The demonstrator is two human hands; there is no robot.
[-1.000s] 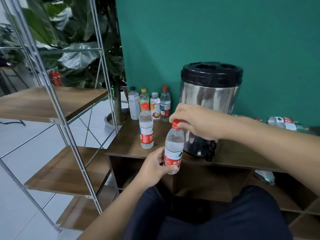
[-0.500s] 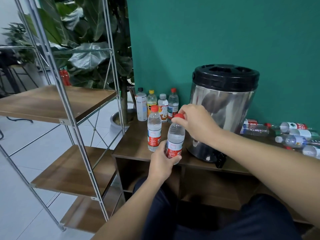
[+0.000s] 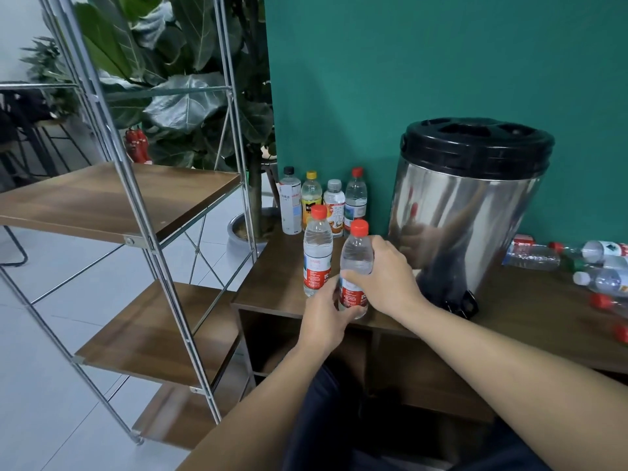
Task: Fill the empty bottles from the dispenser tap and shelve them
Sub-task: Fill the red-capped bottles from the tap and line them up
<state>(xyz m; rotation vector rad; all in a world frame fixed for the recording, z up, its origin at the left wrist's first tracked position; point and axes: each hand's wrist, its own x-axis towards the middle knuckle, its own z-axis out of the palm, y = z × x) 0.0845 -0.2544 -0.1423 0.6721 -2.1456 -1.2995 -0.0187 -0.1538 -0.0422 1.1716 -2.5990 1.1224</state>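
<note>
Capped bottle (image 3: 354, 263) stands upright at the near edge of the wooden counter (image 3: 272, 283), just right of a second red-capped bottle (image 3: 317, 253). Right hand (image 3: 384, 273) wraps the shoulder and upper label, fingers curled around the body. Left hand (image 3: 326, 314) grips the base, fingers curled at the lower label.

Handling, judged: contents look clear and near full, so fairly heavy for its size. Thin plastic wall, likely to dent under a hard squeeze; possibly wet, so slippery. Best hold is mid-body on the label band or just under the shoulder. Red cap is on; whether fully tight, cannot tell.

Room: dispenser (image 3: 469, 205) stands just right, its tap (image 3: 465, 302) overhanging the near counter edge. Four assorted bottles (image 3: 323, 202) line the far wall. Empty bottles (image 3: 577, 263) lie on their sides at far right. Shelf unit (image 3: 112, 198) stands to the left, boards bare; its metal uprights cross the path between counter and boards, so the bottle probably needs to lift over the counter's left edge and pass between the posts.
</note>
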